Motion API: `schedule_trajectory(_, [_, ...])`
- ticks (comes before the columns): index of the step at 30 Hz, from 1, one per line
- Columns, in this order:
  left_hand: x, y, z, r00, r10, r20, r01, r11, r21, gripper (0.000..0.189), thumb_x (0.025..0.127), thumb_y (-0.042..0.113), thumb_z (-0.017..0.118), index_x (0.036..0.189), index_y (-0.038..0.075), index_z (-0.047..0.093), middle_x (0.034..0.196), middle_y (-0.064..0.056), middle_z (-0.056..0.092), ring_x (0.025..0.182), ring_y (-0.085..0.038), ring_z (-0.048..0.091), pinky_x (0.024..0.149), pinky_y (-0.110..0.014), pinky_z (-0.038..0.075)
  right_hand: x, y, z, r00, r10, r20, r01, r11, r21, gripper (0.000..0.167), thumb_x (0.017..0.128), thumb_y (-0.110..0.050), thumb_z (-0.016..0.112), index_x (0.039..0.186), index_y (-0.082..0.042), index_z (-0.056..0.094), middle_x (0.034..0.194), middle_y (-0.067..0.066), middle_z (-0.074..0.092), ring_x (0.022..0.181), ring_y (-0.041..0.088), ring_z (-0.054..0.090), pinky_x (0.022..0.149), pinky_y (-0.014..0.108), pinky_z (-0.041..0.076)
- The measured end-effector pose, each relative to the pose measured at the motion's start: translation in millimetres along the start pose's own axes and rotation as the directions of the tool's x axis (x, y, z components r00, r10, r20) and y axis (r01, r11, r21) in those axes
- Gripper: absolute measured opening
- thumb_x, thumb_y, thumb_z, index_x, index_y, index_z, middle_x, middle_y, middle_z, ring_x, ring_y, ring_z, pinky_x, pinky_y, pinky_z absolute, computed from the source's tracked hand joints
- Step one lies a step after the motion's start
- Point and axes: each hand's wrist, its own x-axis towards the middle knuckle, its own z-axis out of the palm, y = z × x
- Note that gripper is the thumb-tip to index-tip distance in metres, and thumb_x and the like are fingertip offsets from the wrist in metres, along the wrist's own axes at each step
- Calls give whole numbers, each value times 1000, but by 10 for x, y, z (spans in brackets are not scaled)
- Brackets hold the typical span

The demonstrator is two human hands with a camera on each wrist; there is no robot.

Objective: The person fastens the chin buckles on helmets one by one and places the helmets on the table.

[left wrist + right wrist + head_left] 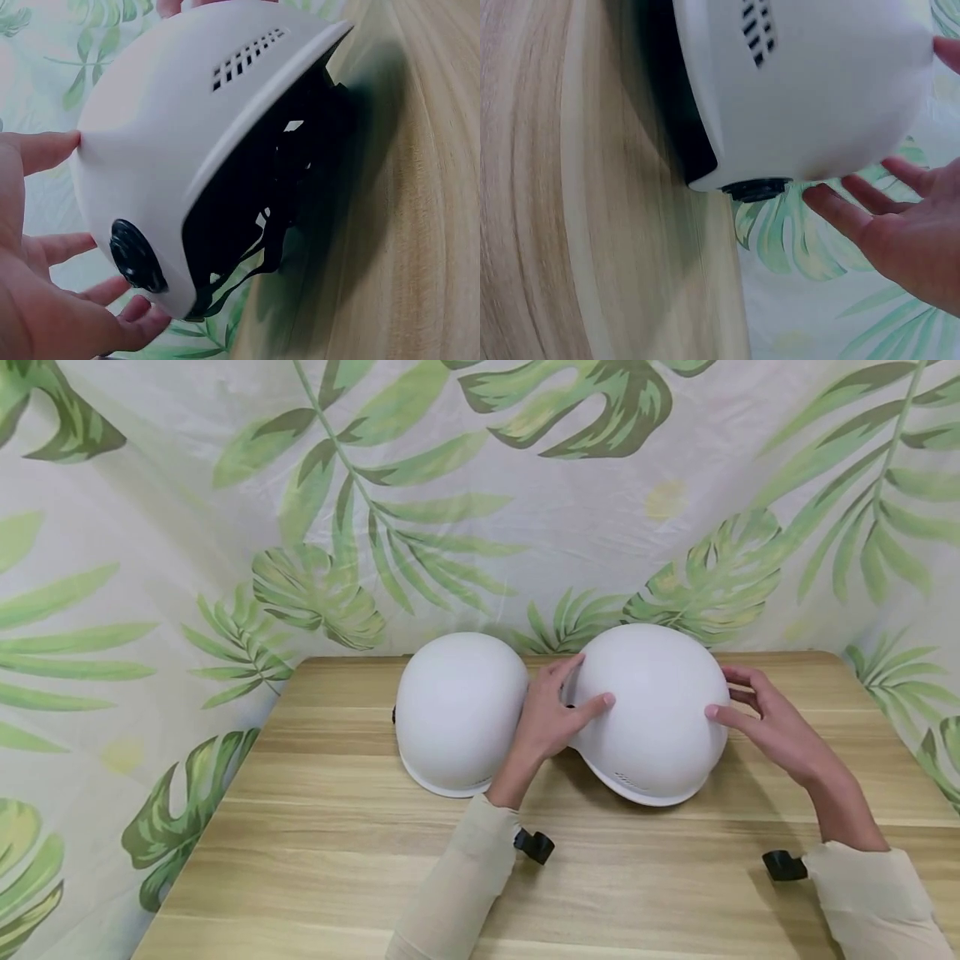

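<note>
Two white helmets are at the back of the table. Both hands hold the right helmet (pixel 652 710) between them, tilted, with its front brim facing the person. On its left side the left hand (pixel 551 714) lays its thumb and fingers against the shell, close to a round black side fitting (pixel 137 255). Opposite, the right hand (pixel 772 722) touches the shell with its thumb and bent fingers. Black straps (pixel 266 255) hang inside, and small vent slots (pixel 247 58) show above the brim. Just left of the left hand stands the other helmet (pixel 459 710), rim down.
The wood-grain table (pixel 315 860) ends close behind the helmets. Behind it hangs a pale cloth (pixel 570 543) printed with green leaves. A black mount sticks out from each sleeve, one at the left wrist (pixel 534 847) and one at the right (pixel 784 865).
</note>
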Motion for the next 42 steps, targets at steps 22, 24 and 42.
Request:
schedule_trajectory(22, [-35, 110, -127, 994, 99, -51, -103, 992, -73, 64, 91, 38, 79, 149, 18, 62, 158, -14, 50, 146, -32, 51, 114, -54, 50, -7, -38, 58, 989, -111, -102, 112, 994, 10, 62, 109, -21, 60, 162, -6, 32, 161, 17, 37, 134, 15, 46, 87, 8, 42])
schedule_trajectory(24, [-34, 112, -135, 993, 106, -48, -110, 990, -87, 63, 91, 36, 79, 149, 18, 63, 157, -15, 50, 145, -33, 51, 113, -54, 49, -2, -40, 68, 985, -120, -127, 120, 993, -8, 61, 109, -23, 61, 162, -8, 35, 161, 12, 39, 136, 17, 45, 86, 8, 42])
schedule_trajectory(42, [-24, 221, -137, 956, 153, -251, -208, 956, -207, 61, 87, 31, 83, 140, 8, 64, 139, -13, 60, 117, -20, 63, 90, -27, 52, -4, -38, 99, 972, -193, -133, 211, 969, 130, 44, 112, -15, 52, 155, -10, 45, 142, -20, 50, 123, -9, 52, 94, 5, 47])
